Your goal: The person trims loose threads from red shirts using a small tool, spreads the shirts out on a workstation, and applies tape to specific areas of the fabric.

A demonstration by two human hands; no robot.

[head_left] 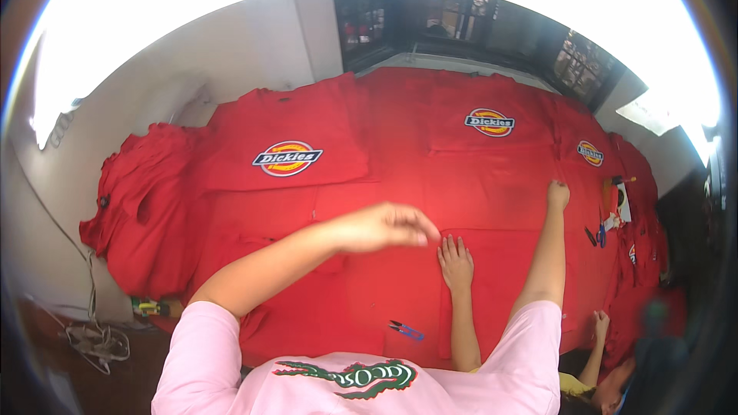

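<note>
My left hand [392, 227] hovers over the middle of the red fabric, its fingers loosely bent to the right and slightly blurred, with nothing visible in them. To the right, my right hand [559, 194] is closed at a red fabric piece [500, 192], seeming to pinch its edge near a fold. Between my arms, another person's hand [457, 263] lies flat on a folded red piece [500, 261]. Red shirts with round printed badges lie farther back: one at left [330, 127], one at right [453, 127].
Blue thread snips [406, 330] lie near my body. More dark-and-blue tools [596, 236] rest at the right. A red garment heap [154, 200] fills the left end. Another co-worker's hand [601, 325] shows lower right. Cables [96, 342] hang at lower left.
</note>
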